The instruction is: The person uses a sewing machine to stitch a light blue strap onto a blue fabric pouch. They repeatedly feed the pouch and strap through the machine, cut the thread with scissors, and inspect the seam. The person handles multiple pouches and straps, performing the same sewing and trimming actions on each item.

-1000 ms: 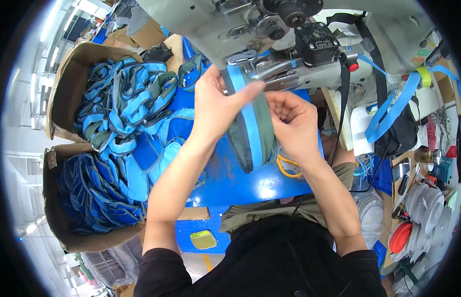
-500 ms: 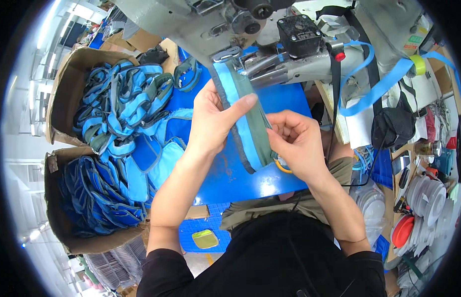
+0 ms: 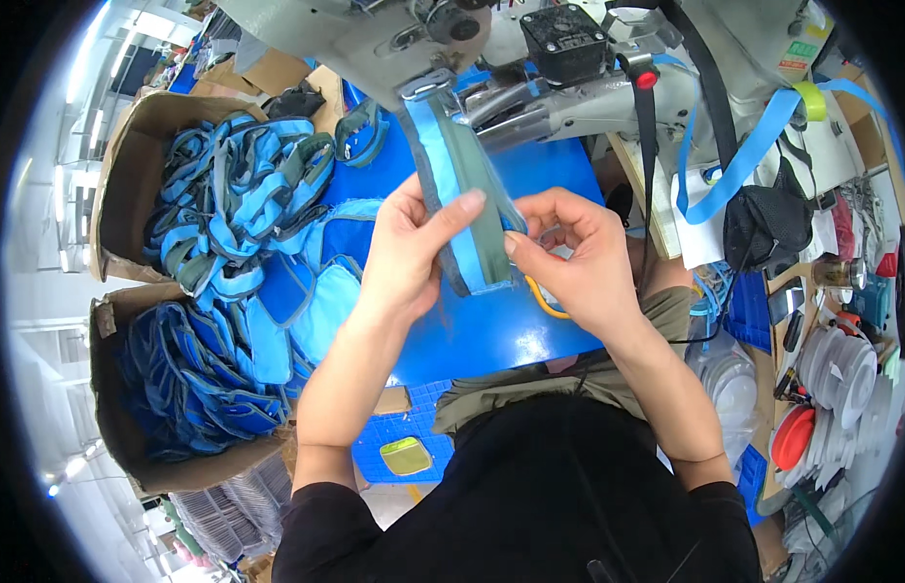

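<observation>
A fabric band [image 3: 480,228] in light blue and grey-green, edged with dark grey, runs down from the presser foot [image 3: 428,85] of a sewing machine [image 3: 365,39]. My left hand [image 3: 402,255] grips its left side, the thumb lying on top and the fingers behind. At the band's right edge my right hand [image 3: 587,267] pinches the fabric between thumb and forefinger. An orange loop-shaped handle [image 3: 548,301] shows on the blue table [image 3: 540,355], partly covered by my right hand.
Left of the table, one cardboard box [image 3: 122,185] holds tangled blue-and-grey straps and another [image 3: 107,408] holds blue fabric pieces. A light-blue ribbon [image 3: 739,185] hangs at the right. Beyond it stand a black mesh pouch [image 3: 764,228] and stacked white reels [image 3: 841,379].
The band's lower end has risen toward the machine, and less of it hangs below my hands. My right hand has shifted slightly left and up along the edge.
</observation>
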A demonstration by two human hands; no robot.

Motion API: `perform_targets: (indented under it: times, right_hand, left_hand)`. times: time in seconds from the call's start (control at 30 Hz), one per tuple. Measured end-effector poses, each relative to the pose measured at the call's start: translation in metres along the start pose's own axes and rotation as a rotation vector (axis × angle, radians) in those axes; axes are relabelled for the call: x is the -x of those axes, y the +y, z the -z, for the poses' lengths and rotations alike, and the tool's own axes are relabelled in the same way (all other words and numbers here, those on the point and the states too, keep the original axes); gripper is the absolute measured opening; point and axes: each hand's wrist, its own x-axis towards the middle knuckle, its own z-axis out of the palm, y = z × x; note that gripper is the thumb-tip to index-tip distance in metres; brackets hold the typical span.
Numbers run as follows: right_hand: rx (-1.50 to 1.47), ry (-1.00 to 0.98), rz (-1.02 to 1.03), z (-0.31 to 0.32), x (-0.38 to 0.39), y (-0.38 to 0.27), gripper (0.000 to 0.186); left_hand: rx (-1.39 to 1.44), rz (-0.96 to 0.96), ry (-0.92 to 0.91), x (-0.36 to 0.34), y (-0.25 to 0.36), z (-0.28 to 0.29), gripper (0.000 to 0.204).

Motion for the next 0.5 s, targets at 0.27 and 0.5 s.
perform_targets:
  times: [0.27, 0.5]
  right_hand:
    - [-0.098, 0.026, -0.047, -0.005, 0.008, 0.003, 0.016]
    - [-0.140, 0.072, -0.042, -0.011, 0.003, 0.010, 0.013]
  left_hand:
    - [0.064, 0.057, -0.001, -0.002, -0.004, -0.002, 0.021]
    - [0.077, 0.045, -0.007, -0.013, 0.002, -0.003, 0.017]
